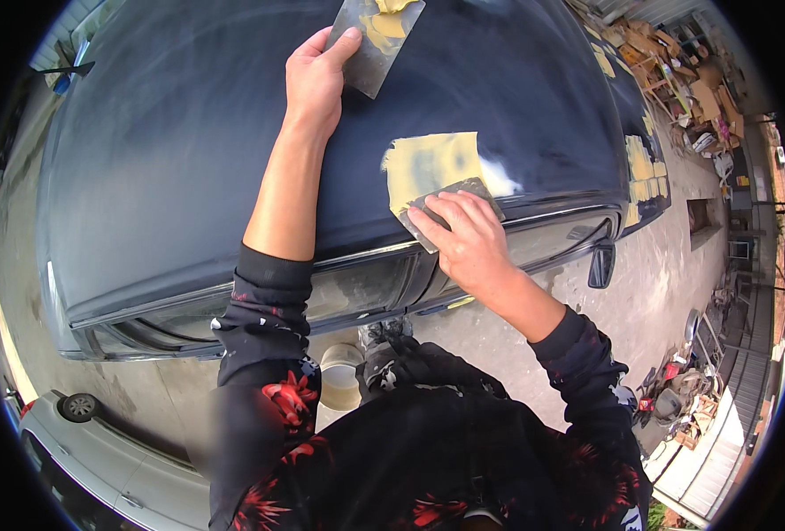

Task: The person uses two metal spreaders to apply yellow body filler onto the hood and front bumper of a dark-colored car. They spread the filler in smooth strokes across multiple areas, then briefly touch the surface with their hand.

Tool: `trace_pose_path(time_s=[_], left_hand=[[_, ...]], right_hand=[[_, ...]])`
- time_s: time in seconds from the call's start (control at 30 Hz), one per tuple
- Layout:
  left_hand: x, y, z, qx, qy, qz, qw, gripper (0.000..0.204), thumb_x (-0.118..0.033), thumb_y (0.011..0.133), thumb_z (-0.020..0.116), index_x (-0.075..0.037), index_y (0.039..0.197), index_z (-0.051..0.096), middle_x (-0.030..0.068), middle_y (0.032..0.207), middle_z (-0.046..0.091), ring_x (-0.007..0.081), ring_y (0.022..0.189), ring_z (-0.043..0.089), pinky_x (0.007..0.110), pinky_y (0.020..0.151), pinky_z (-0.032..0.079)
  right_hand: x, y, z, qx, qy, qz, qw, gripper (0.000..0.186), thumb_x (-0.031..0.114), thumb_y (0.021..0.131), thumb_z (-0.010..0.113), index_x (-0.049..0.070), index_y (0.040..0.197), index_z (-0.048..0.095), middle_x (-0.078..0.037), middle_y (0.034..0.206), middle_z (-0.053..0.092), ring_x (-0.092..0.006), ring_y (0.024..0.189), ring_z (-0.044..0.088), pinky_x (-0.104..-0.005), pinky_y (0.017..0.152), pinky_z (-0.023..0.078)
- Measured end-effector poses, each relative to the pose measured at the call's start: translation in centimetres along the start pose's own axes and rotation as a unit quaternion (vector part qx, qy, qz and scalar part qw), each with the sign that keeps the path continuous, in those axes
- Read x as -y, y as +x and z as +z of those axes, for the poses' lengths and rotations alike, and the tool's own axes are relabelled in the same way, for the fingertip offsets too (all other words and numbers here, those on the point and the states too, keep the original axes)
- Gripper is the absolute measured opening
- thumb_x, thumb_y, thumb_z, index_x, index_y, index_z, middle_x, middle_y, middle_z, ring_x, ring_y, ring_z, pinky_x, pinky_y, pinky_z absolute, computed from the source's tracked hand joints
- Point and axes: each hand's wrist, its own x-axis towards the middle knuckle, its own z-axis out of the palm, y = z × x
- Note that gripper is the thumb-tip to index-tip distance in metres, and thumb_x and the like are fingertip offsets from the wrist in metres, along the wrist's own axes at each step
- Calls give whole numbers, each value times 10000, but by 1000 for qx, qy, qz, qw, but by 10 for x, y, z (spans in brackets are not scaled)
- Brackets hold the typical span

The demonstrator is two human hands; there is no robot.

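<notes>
My left hand (315,84) grips a flat grey plate (370,69) by its edge, thumb on top; yellow filler paste (389,25) lies smeared and heaped on its far end. Closer to me, my right hand (469,232) presses a grey spreader (421,227) against the roof near its side edge, fingers spread across its back. Just beyond the spreader is a roughly square patch of yellow filler (434,162), thin enough in the middle for dark paint to show through. The dark blue car roof (171,168) stretches out below both hands, its surface dull and sanded-looking on the left.
More yellow filler patches (645,177) mark the car's front at the right, near a side mirror (600,265). A white bucket (340,379) stands by my legs. A silver car (127,465) is parked at lower left. Piled cardboard and clutter (698,88) lie at far right.
</notes>
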Motion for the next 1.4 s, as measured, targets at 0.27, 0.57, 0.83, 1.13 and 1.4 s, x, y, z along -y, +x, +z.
trace_pose_path(time_s=[0.27, 0.57, 0.83, 1.13, 1.4], left_hand=[[0, 1, -1, 10, 17, -6, 1000, 243, -167, 961, 683, -28, 1161, 673, 31, 1042, 703, 130, 963, 645, 310, 872, 510], [0, 2, -3, 10, 7, -4, 1000, 307, -167, 938, 711, 0, 1192, 668, 41, 1042, 706, 130, 934, 643, 297, 842, 503], [-1, 1, -1, 1, 2, -7, 1000, 292, -165, 942, 706, -4, 1183, 673, 39, 1047, 706, 129, 960, 637, 293, 871, 493], [-3, 0, 0, -2, 7, -13, 1000, 269, -165, 946, 704, -7, 1163, 686, 35, 1033, 712, 121, 944, 640, 285, 864, 490], [-2, 1, -1, -3, 9, -11, 1000, 240, -164, 944, 707, -24, 1137, 694, 25, 1025, 710, 114, 952, 636, 279, 865, 486]], right_hand=[[-60, -8, -38, -36, -40, 99, 994, 495, -86, 734, 559, 70, 1183, 700, -91, 1111, 667, -288, 1049, 626, -408, 914, 489], [-73, 17, -11, -1, -31, 69, 997, 550, -72, 692, 563, 126, 1181, 717, -77, 1102, 652, -287, 1081, 602, -420, 937, 480], [-55, -49, -26, 0, -31, 32, 999, 579, -72, 640, 582, 119, 1166, 729, -78, 1153, 649, -293, 1123, 604, -455, 977, 469], [-126, 7, -34, -3, -64, 120, 991, 477, -83, 783, 531, 116, 1171, 724, -70, 1153, 676, -275, 1090, 619, -393, 944, 490], [-98, -46, -25, -7, -22, 97, 995, 590, -110, 646, 554, 131, 1153, 736, -73, 1167, 663, -297, 1127, 608, -430, 986, 470]])
